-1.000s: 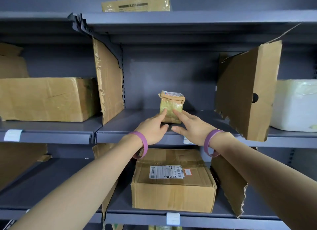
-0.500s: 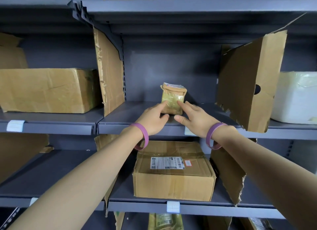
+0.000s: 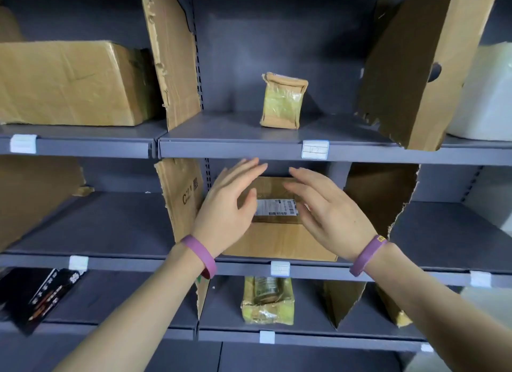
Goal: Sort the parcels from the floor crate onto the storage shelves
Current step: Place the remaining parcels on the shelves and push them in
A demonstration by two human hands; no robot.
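Hovering nearest my camera, the left hand (image 3: 230,205) and the right hand (image 3: 327,213) hold nothing. The fingers are straight and spread, and the palms face each other with a gap between them. The fingertips are blurred. Each wrist wears a purple band (image 3: 199,254). The hands hang in front of the middle shelf and cover part of a brown box (image 3: 279,241) there. Its white barcode label shows between them.

One level up stands the parcel (image 3: 282,101), well apart from both hands. It is small and upright, wrapped in brown paper, with glossy yellowish tape across its front. Its top edge is crumpled and its lower corners are creased. It sits on the upper shelf (image 3: 235,150), set back from the front lip and free of both dividers. It is above and a little left of a white tag (image 3: 315,149) clipped to that lip.

Torn cardboard bounds its bay: a left divider (image 3: 171,53), and a larger right divider (image 3: 415,67) with a round hole, tilted. Past the left one lies a big carton (image 3: 69,83), and past the right one a white bundle (image 3: 484,94). On the lowest shelf I see a yellow packet (image 3: 267,302), and at far left a black package (image 3: 41,297) whose print I cannot read. A grey back panel (image 3: 263,39) closes the view.
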